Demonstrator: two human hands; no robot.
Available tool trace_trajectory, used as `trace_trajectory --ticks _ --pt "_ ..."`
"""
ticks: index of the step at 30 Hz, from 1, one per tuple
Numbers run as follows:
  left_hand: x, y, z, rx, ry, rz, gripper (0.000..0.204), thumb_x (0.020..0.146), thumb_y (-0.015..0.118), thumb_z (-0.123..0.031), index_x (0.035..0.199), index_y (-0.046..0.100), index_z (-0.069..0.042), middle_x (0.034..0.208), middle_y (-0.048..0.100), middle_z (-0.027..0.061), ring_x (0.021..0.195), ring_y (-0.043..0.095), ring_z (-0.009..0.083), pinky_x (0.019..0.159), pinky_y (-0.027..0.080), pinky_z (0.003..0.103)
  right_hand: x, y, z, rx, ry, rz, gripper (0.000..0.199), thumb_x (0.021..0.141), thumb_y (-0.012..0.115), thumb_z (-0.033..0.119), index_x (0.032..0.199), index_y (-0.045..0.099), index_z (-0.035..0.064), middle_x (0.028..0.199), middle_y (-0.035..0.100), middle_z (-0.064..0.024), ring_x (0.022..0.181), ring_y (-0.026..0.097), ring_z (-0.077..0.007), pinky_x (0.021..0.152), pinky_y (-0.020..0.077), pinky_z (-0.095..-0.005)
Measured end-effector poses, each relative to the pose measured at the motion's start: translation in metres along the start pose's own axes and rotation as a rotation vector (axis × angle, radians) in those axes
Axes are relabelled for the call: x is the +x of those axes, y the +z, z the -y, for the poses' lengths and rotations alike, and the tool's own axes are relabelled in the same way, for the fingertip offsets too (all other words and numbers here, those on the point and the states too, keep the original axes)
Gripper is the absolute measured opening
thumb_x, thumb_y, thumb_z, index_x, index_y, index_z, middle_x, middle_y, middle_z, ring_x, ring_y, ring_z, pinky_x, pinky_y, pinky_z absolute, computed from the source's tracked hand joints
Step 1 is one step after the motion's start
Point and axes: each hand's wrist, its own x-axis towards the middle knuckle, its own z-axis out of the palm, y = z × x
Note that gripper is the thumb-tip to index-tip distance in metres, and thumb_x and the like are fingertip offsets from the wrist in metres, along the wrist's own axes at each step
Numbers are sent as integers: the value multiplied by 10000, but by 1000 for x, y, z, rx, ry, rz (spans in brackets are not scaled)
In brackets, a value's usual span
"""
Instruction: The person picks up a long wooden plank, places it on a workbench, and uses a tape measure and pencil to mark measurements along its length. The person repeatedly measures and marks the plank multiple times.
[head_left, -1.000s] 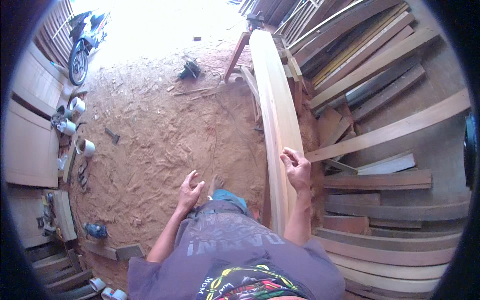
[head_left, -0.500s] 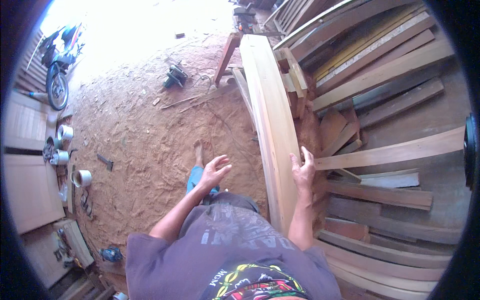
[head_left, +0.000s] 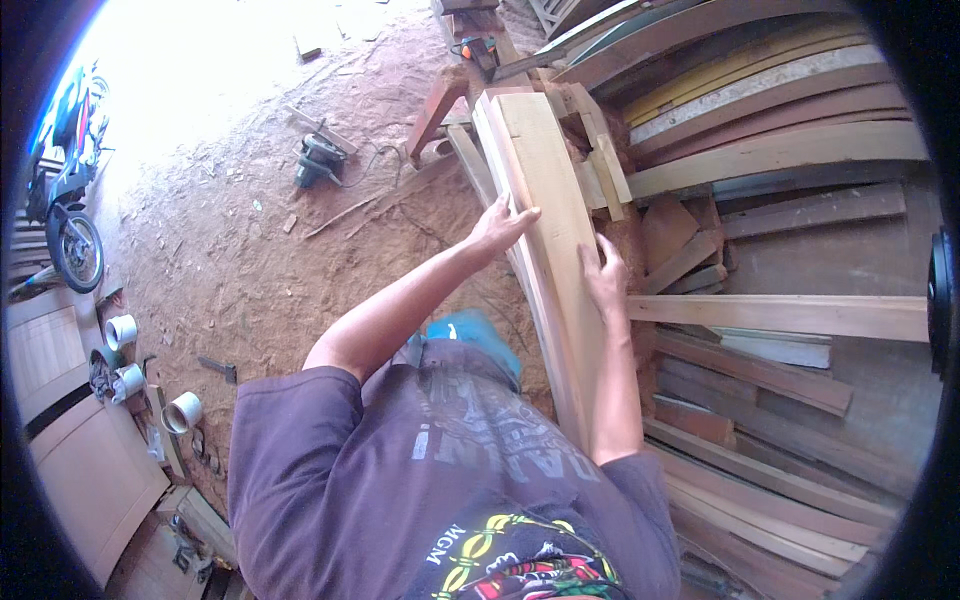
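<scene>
Since half a second ago, the left hand (head_left: 500, 228) has swung from open air onto the left edge of the pale plank (head_left: 552, 185), and the right hand (head_left: 606, 283) has come farther along its right edge. In my feed the plank runs from twelve o'clock toward five. Each thumb lies apart from its fingers at the plank's edge; whether they grip, I cannot tell. Outward, I see a power tool (head_left: 320, 160) toward ten-thirty, a hammer (head_left: 217, 367) near half past eight, a motorcycle (head_left: 68, 205) past nine, and stacked boards (head_left: 780, 155) at two.
</scene>
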Motion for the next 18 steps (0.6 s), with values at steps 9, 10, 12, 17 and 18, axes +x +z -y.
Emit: trace_trajectory --ticks 9,10,12,17,18 --pt "15 -13 -30 253 103 -21 632 970 700 -428 1422 585 -2 1343 684 242 1292 638 346 1106 477 438 96 23 37 252 156 308 686 954 740 550 1233 710 -76 1175 751 -273 1124 723 -359 981 536 -436" --pt "14 -19 -41 305 47 29 691 950 709 -463 1443 576 3 1388 649 284 1335 610 389 1130 464 453 96 24 37 254 147 289 686 950 746 548 1218 715 -82 1165 753 -277 1117 726 -358 977 538 -436" --pt "9 -27 -61 367 -34 89 741 937 717 -489 1470 556 1 1410 631 297 1353 597 396 1136 461 452 96 22 37 323 140 307 645 944 768 518 1193 730 -76 1120 764 -274 1064 745 -357 941 558 -433" --pt "6 -40 -98 441 -121 251 790 919 736 -500 1500 533 -3 1382 647 310 1333 614 414 1127 472 458 98 10 47 313 162 357 542 952 784 446 1196 745 -36 1062 781 -243 980 764 -331 889 578 -430" --pt "5 -42 -101 469 -127 248 804 921 739 -496 1518 511 -8 1355 662 312 1296 638 423 1103 486 469 99 8 50 312 170 365 520 952 789 428 1196 748 -29 1050 785 -235 967 766 -323 881 581 -428"
